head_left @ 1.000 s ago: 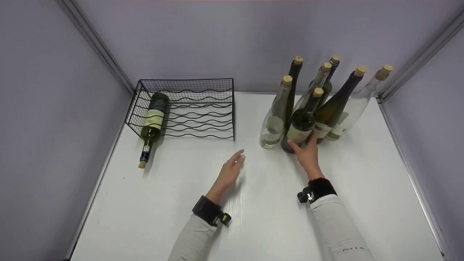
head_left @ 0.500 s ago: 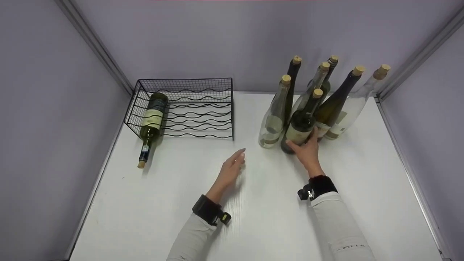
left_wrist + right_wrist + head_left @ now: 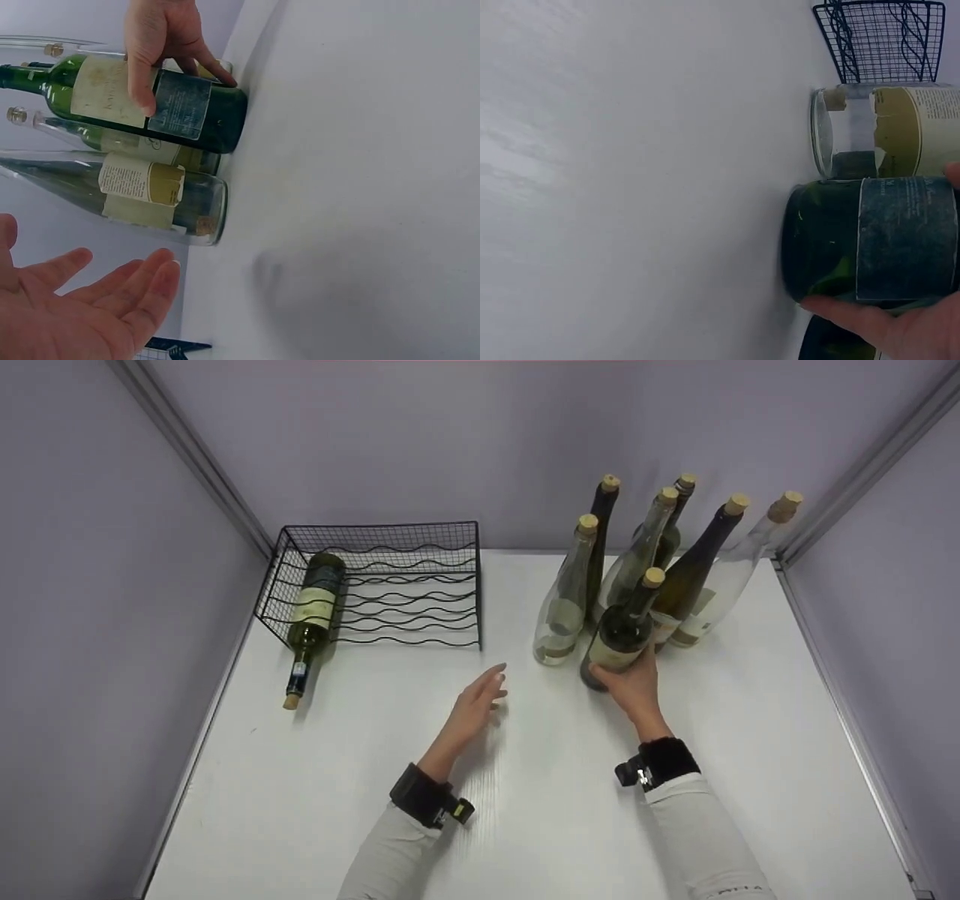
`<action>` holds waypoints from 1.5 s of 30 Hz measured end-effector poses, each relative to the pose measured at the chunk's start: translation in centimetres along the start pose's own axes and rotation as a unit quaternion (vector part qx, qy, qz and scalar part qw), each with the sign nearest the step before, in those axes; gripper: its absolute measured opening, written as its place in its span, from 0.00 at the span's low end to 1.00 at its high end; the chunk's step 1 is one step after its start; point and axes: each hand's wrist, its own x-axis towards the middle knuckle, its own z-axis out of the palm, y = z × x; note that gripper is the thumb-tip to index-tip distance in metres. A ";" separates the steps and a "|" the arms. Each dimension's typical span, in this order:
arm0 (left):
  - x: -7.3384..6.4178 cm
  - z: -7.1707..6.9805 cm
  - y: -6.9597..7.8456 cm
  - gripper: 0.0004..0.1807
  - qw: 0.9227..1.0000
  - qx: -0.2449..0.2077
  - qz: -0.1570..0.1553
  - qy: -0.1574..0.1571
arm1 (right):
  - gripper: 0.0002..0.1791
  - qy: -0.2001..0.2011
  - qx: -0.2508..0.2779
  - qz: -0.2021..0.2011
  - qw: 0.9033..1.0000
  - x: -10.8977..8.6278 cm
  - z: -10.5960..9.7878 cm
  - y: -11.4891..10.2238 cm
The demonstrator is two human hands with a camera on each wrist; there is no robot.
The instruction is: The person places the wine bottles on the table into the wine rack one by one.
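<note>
My right hand (image 3: 634,688) grips a dark green wine bottle (image 3: 627,630) low down, thumb on its pale label. The bottle is corked and stands slightly tilted at the front of a cluster of bottles. In the left wrist view the same green bottle (image 3: 199,109) shows a cream label and a dark blue one. A clear bottle (image 3: 564,615) stands just left of it. My left hand (image 3: 469,711) hovers over the white table with fingers extended, holding nothing. Another green bottle (image 3: 315,604) lies on its side in the black wire rack (image 3: 478,585), neck toward me.
Behind and right of the held bottle stand several more corked bottles, among them a brown one (image 3: 691,566) and a clear one (image 3: 739,574) at the far right. Grey walls (image 3: 390,442) close in the back and sides. The rack sits against the back wall, left of the bottles.
The right hand has drawn the green bottle slightly toward me, its neck now lower in view and tilted forward, apart from the others' necks. The left hand has barely moved.
</note>
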 end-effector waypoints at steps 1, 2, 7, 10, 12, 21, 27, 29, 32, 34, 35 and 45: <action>-0.1 -0.1 0.2 0.34 1.000 -0.001 0.002 -0.003 | 0.59 -0.003 -0.005 0.001 1.000 -0.2 0.0 -0.1; -0.1 -0.1 0.4 0.34 1.000 -0.004 0.008 -0.006 | 0.59 -0.005 -0.010 0.003 1.000 -0.5 -0.1 -0.1; -0.5 -0.4 1.7 0.33 0.999 -0.017 0.028 -0.016 | 0.58 -0.019 -0.030 -0.012 0.999 -1.3 -0.5 -0.3; -0.7 -0.5 2.3 0.32 0.999 -0.025 0.038 -0.024 | 0.57 -0.028 -0.046 -0.025 0.998 -1.7 -0.8 -0.4; -0.9 -0.4 2.7 0.31 0.998 -0.036 0.043 -0.033 | 0.54 -0.033 -0.056 -0.028 0.998 -2.0 -1.0 -0.6; -1.3 -0.3 4.1 0.32 0.992 -0.097 0.058 -0.059 | 0.49 -0.027 -0.067 -0.066 0.995 -2.8 -1.6 -0.9; -1.6 -0.4 5.4 0.33 0.985 -0.141 0.067 -0.075 | 0.44 -0.026 -0.104 -0.107 0.989 -3.4 -1.8 -1.1; -1.7 -0.5 5.6 0.33 0.982 -0.156 0.068 -0.082 | 0.44 -0.025 -0.128 -0.114 0.985 -3.7 -1.8 -1.1; -1.8 -0.6 5.9 0.34 0.979 -0.168 0.069 -0.090 | 0.43 -0.022 -0.166 -0.117 0.979 -4.0 -1.8 -1.2; -1.8 -0.7 6.0 0.34 0.978 -0.171 0.069 -0.095 | 0.43 -0.021 -0.186 -0.114 0.976 -4.2 -1.7 -1.4; -1.8 -0.7 6.1 0.34 0.978 -0.173 0.069 -0.098 | 0.43 -0.021 -0.195 -0.113 0.974 -4.2 -1.6 -1.4; -1.5 -1.2 6.6 0.37 0.977 -0.176 0.053 -0.106 | 0.46 -0.029 -0.262 -0.117 0.958 -4.7 -0.9 -1.9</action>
